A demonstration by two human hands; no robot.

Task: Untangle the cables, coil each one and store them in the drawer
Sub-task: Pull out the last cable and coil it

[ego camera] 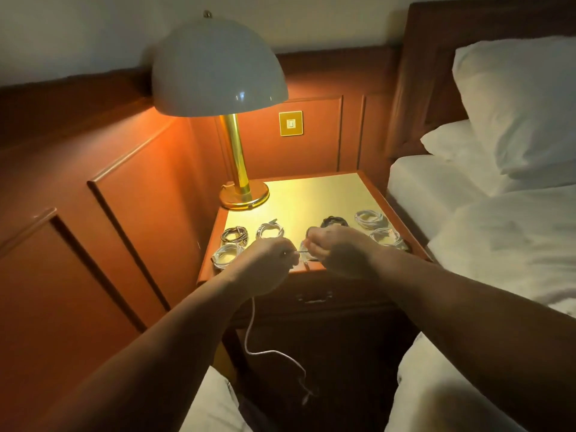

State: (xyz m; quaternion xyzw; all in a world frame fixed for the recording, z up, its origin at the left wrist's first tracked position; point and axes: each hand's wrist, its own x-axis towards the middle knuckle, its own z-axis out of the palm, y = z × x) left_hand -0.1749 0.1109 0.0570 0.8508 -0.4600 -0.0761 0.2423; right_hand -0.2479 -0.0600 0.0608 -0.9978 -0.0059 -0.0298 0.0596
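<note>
Head view, the only one I've got: I'm over the nightstand (311, 194), both hands up at its front edge, and between them runs a short taut stretch of white cable (253, 332). My left hand (268, 260) has its fingers curled round the cable, and the loose tail drops from under that hand, swings down past the dark drawer (313, 299) front and ends near the floor, plug end blurred. My right hand (330, 246) is pinching the other end, fingers bunched; I can't make out the plug itself. Six coils already sit on the top: a dark braided one (234, 234) far left, a white one (270, 230) beside it, another white one (225, 256) at the front left corner, a black one (334, 221) behind my right hand, and two white ones (370, 218) on the right, near the bed (498, 244). The lamp (218, 67) stands at the back, well apart. So this looks like the last cable, and the drawer reads as not yet opened. To coil well, I reckon: keep the right pinch fixed as the anchor, let the left feed slack in even loops, same size as the neighbours, and let the cable twist freely so the hanging tail doesn't kink. Watch the tail end; it could snag on the drawer handle as it rises. Keep my wrists above the front coils so I don't knock them off the edge.
</note>
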